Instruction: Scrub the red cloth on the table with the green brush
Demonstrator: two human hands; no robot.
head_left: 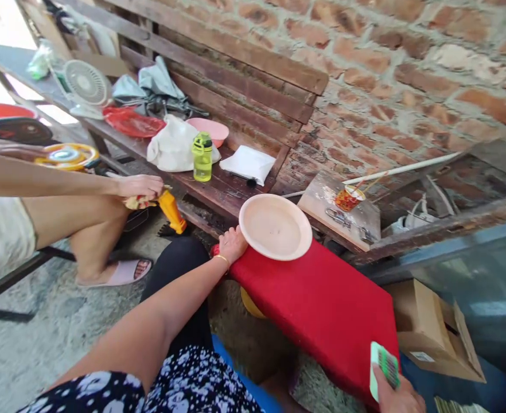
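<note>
My left hand (232,244) is closed at the near-left rim of a shallow, pale pink round basin (275,228), beside the edge of a red-covered table (322,298). The basin sits at the table's far end, and only a few small specks show inside it. Down at the lower right, my right hand (397,396) is closed around a light green scrubbing brush (384,367) with darker green bristles. The brush is over the near end of the red table, well apart from the basin. My right fingers are partly cut off by the frame's edge.
A wooden bench along the brick wall holds a green bottle (202,158), white bags and a fan (87,83). A patterned cup (350,198) and metal tools lie on a board. A cardboard box (434,330) stands right; another person's hand (141,188) is left, near a yellow object.
</note>
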